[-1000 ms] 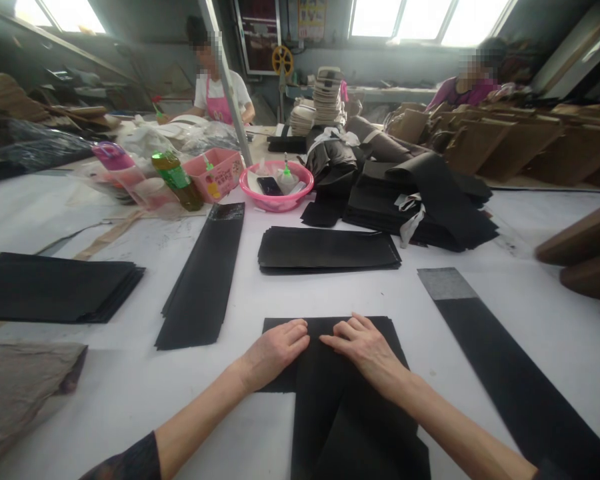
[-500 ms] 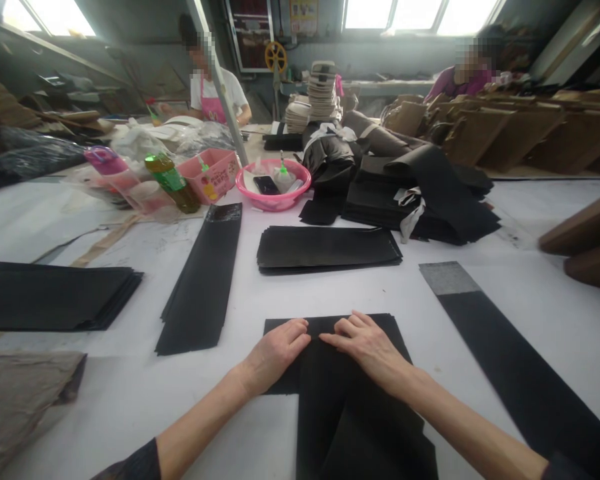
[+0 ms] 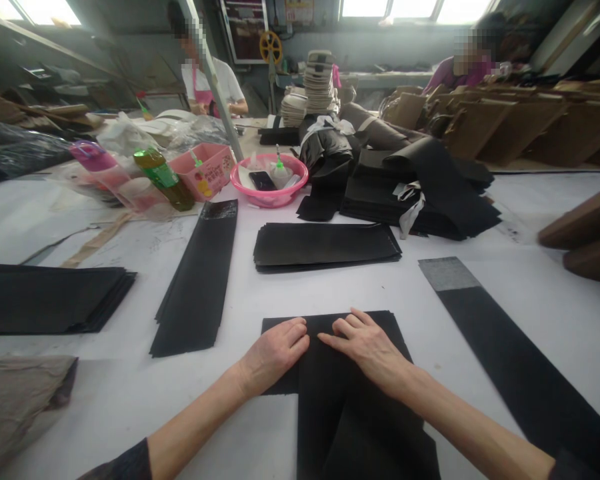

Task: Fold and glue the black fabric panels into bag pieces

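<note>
Both of my hands rest on a black sheet [image 3: 350, 413] lying in front of me on the white table [image 3: 260, 293]. My left hand [image 3: 275, 352] lies on it with fingers loosely curled, fingertips pressing down near the sheet's upper part. My right hand [image 3: 363, 347] lies flat beside it, fingers stretched toward the left hand, almost touching it. Neither hand holds anything.
Stacks of black sheets lie around: far left [image 3: 50, 299], a long narrow stack [image 3: 200, 273], one ahead [image 3: 325, 245], a long strip at right [image 3: 510, 360]. Behind are a pink basin [image 3: 269, 179], a green bottle [image 3: 163, 177], a black pile [image 3: 420, 193], brown bags and two other people.
My hands stay almost in place on the black sheet. The view has tilted slightly, so the far things sit a little higher in the picture.
</note>
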`<state>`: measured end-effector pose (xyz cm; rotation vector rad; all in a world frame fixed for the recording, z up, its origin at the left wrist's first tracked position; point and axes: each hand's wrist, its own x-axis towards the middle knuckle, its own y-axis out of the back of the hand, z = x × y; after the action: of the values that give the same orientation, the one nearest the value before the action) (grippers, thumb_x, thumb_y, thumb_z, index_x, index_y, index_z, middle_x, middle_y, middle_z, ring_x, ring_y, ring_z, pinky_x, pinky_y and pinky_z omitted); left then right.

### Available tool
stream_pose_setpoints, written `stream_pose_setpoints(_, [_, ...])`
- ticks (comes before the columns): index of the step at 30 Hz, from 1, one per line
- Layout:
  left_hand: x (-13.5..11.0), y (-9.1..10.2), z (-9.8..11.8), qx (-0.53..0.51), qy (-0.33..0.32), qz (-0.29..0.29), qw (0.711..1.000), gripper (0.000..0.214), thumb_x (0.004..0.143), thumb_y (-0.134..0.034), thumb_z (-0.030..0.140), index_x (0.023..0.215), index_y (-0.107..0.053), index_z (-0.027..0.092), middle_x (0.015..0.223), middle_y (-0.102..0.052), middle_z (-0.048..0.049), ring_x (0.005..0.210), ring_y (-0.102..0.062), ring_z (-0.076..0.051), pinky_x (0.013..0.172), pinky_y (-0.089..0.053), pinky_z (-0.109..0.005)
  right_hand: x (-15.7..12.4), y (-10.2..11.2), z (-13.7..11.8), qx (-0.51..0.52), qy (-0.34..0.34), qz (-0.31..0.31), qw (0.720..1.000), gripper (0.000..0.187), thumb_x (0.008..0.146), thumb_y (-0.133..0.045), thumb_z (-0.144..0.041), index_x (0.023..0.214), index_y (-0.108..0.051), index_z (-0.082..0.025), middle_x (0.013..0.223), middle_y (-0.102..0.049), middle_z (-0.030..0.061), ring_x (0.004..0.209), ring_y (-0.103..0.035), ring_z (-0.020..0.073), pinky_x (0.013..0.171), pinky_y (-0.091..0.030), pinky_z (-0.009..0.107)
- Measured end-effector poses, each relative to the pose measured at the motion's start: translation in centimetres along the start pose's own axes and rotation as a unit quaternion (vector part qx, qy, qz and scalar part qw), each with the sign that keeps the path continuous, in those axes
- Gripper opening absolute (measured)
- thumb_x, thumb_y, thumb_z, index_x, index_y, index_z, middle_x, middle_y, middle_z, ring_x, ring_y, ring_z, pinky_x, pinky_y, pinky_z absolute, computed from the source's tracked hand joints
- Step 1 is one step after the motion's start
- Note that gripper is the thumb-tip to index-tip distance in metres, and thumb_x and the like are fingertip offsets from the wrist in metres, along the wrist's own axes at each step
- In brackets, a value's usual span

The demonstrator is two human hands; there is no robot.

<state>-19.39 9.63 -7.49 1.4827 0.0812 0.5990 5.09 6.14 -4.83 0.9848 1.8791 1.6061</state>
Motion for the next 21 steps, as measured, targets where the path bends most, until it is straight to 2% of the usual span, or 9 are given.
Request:
stream_pose_setpoints(6, [-0.8, 0.3, 0.1, 0.033, -0.001, -0.011, 0.999, 0.023, 0.094, -0.045, 0.009, 0.113, -0.057, 0.012, 0.112, -0.062, -0.0119, 0.115, -0.057, -0.024, 0.098, -0.053, -0.041, 0.0, 0.0, -0.4, -0.04, 0.012, 0.004, 0.999, 0.039, 0.09, -0.047, -0.007, 0.121, -0.057, -0.028, 0.087, -0.054, 0.0003, 0.079, -0.05, 0.0172, 0.105, -0.035, 0.045])
stream_pose_setpoints(12, [-1.8, 0.8, 0.0, 0.014, -0.011, -0.036, 0.999, 0.028, 0.094, -0.044, 0.008, 0.121, -0.054, 0.01, 0.12, -0.061, -0.0142, 0.123, -0.052, -0.024, 0.102, -0.05, -0.041, -0.1, 0.2, -0.7, -0.064, 0.01, -0.003, 0.998, 0.04, 0.087, -0.051, -0.006, 0.121, -0.056, -0.027, 0.089, -0.054, 0.0011, 0.079, -0.05, 0.0177, 0.104, -0.035, 0.044])
stream_pose_setpoints(15, [-1.7, 1.5, -0.1, -0.036, 0.021, -0.043, 0.998, 0.025, 0.096, -0.043, 0.011, 0.117, -0.055, 0.012, 0.123, -0.06, -0.0116, 0.123, -0.051, -0.021, 0.103, -0.049, -0.037, -0.1, 0.2, -0.9, -0.059, 0.01, 0.006, 0.998, 0.038, 0.087, -0.05, -0.006, 0.118, -0.058, -0.027, 0.089, -0.054, 0.0011, 0.079, -0.05, 0.0176, 0.104, -0.035, 0.043])
stream_pose_setpoints(18, [-0.9, 2.0, 0.6, -0.07, 0.095, -0.037, 0.992, 0.021, 0.095, -0.04, 0.009, 0.105, -0.058, 0.013, 0.116, -0.062, -0.0094, 0.113, -0.058, -0.018, 0.094, -0.054, -0.03, -0.2, 0.1, -0.9, -0.071, 0.012, 0.006, 0.997, 0.036, 0.088, -0.05, -0.008, 0.118, -0.058, -0.025, 0.088, -0.054, 0.0019, 0.077, -0.049, 0.0181, 0.102, -0.036, 0.043])
stream_pose_setpoints(21, [0.1, 1.5, 2.1, -0.026, 0.122, -0.006, 0.992, 0.023, 0.095, -0.04, 0.009, 0.111, -0.057, 0.012, 0.112, -0.062, -0.0105, 0.109, -0.058, -0.022, 0.093, -0.053, -0.036, -0.2, 0.0, -0.9, -0.073, 0.015, 0.015, 0.997, 0.033, 0.089, -0.05, -0.01, 0.117, -0.059, -0.025, 0.088, -0.055, 0.0026, 0.079, -0.05, 0.0187, 0.1, -0.037, 0.042])
